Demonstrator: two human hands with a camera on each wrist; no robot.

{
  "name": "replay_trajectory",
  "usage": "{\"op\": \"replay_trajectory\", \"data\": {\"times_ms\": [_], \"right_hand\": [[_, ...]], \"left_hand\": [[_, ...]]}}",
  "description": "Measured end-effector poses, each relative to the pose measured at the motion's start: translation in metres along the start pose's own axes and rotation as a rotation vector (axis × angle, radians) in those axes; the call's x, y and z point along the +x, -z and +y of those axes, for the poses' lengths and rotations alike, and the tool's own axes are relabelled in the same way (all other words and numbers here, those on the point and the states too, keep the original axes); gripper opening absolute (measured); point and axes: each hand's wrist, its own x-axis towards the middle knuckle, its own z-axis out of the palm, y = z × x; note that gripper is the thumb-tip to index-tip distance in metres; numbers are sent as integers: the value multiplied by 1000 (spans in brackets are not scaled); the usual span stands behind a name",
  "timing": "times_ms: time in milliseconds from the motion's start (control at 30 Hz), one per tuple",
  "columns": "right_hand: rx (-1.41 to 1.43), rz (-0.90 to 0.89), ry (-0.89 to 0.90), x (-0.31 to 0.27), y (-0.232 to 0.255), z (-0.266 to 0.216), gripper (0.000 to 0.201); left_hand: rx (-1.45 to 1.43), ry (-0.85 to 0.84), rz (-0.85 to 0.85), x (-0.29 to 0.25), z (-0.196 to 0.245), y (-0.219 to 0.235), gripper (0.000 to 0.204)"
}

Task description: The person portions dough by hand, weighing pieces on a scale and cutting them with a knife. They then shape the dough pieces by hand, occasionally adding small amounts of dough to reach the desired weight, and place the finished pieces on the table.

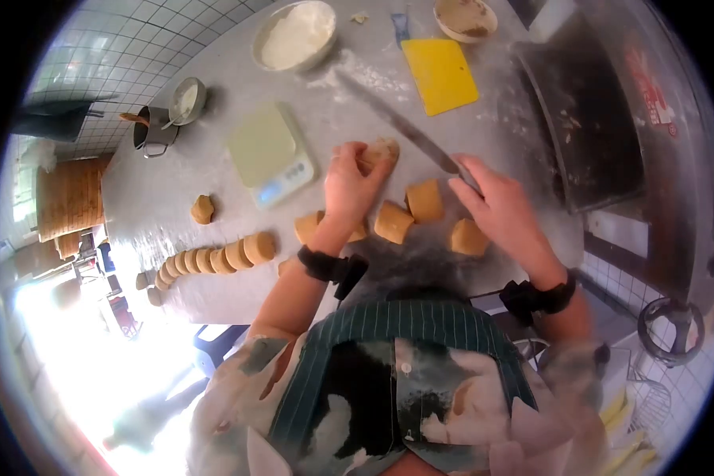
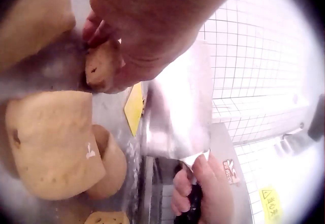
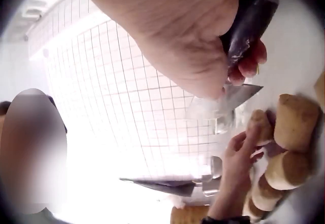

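My left hand [image 1: 351, 186] grips a short piece of tan dough [image 1: 384, 151] between thumb and fingers, over the metal table. In the left wrist view that piece sits at the fingertips, with a small dark mark on its side. My right hand [image 1: 496, 202] holds a cleaver [image 1: 408, 131] by its dark handle [image 3: 251, 23]. Its wide, shiny blade [image 2: 177, 102] shows in the left wrist view; from the head it appears nearly edge-on, pointing up and left, apart from the held dough. Thick cut dough pieces [image 1: 393, 222] lie on the table near both wrists.
A row of dough pieces [image 1: 214, 260] and a single lump [image 1: 202, 209] lie to the left. Beyond my left hand stands a kitchen scale [image 1: 266, 147]. Farther back are a flour bowl [image 1: 297, 36], a yellow scraper [image 1: 442, 77] and a brown-filled bowl [image 1: 466, 17]. A dark tray [image 1: 587, 119] stands right.
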Motion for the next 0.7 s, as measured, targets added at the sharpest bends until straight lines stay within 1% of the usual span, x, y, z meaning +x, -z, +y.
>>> {"op": "replay_trajectory", "data": {"times_ms": [33,100,167,267,333,367,433,467,533,633,700], "right_hand": [[-51,-74,34,3,-3,3,28],[-62,-79,45,6,-8,6,27],[-69,-82,59,9,-9,6,26],[-52,-120,23,14,-7,5,26],[-104,-133,72,18,-9,7,24],[-107,-135,68,22,-11,7,24],[-176,-256,31,32,-17,7,21],[-176,-259,29,38,-22,9,21],[-187,-289,98,51,-34,16,19],[-249,-283,128,67,-60,13,18],[-265,-279,165,72,-64,13,21]], "left_hand": [[-5,4,1,1,0,0,47],[-19,-67,43,-1,-1,-2,45],[-20,-60,37,-1,-3,-3,44],[-16,-83,45,-1,-4,-5,42],[-16,-103,53,0,-4,-7,41],[0,-124,51,0,-5,-8,41],[14,-142,49,1,-7,-8,41],[36,-162,44,1,-9,-8,41],[56,-185,34,2,-9,-8,41],[149,-192,-11,4,-4,-11,44],[326,-186,-53,3,-4,-14,46]]}}
